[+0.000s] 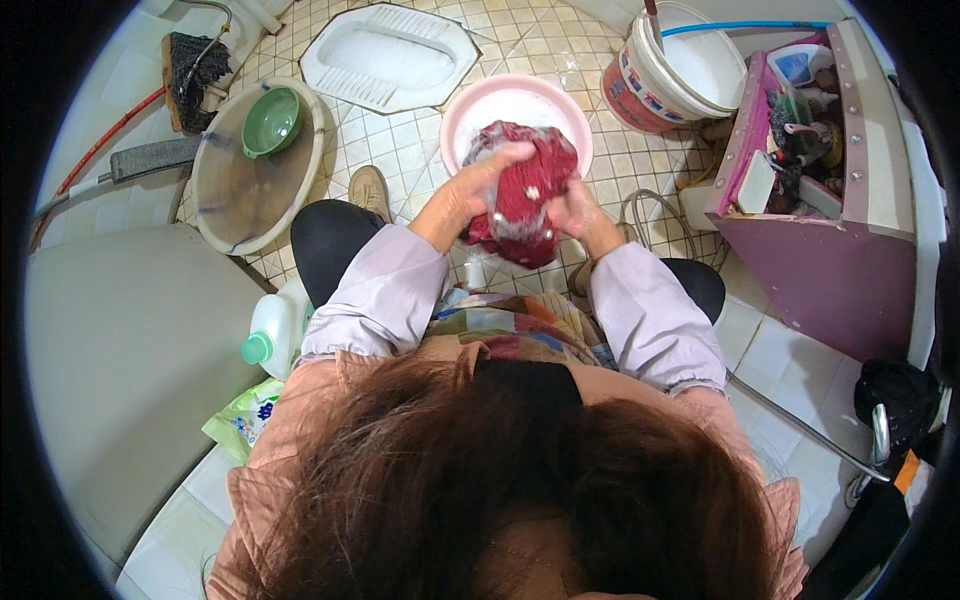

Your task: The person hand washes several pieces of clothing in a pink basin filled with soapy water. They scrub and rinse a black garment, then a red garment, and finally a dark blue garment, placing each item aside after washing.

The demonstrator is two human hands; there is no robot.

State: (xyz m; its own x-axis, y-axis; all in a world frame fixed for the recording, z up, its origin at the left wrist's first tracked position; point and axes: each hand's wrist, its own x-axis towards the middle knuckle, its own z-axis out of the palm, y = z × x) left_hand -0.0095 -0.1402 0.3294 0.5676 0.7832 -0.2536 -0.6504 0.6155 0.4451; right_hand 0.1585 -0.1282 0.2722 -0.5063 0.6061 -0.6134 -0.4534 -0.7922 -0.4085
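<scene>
A wet, bunched dark-red cloth with small light flower-like spots is held over the near side of a pink basin. White suds fill the basin and cling to parts of the cloth. My left hand grips the cloth from its left side, thumb across the top. On the right side, my right hand holds the same cloth, its fingers partly hidden by the fabric. The cloth's lower end hangs past the basin rim, above the tiled floor.
A large round tub of murky water with a floating green bowl stands left. Behind lies a squat toilet. At right are a white bucket and a purple cabinet holding bottles. A white jug stands by my left side.
</scene>
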